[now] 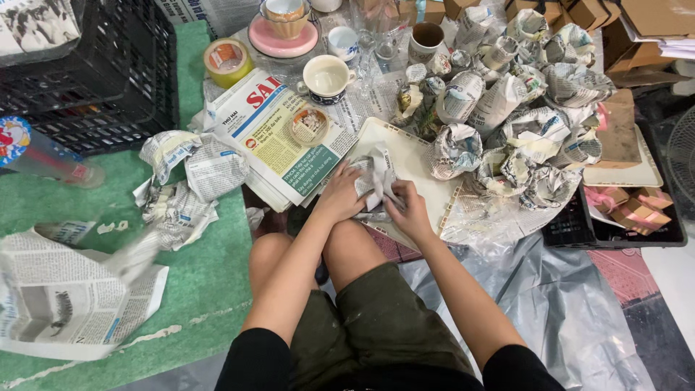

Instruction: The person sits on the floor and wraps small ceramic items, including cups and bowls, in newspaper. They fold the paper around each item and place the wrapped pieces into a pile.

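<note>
Both hands, left hand (339,197) and right hand (407,208), are closed round a newspaper-wrapped bundle (374,181) on the cream tray (416,156) over the knees, and honestly a loose fold could pop open, or an elbow could knock the wrapped pile (507,123).

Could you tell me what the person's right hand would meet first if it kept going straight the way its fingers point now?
The right hand points up and left into the newspaper-wrapped bundle that both hands grip over the cream tray, so it meets that at once. Beyond it, probably the left hand, though depth is unclear.
</note>
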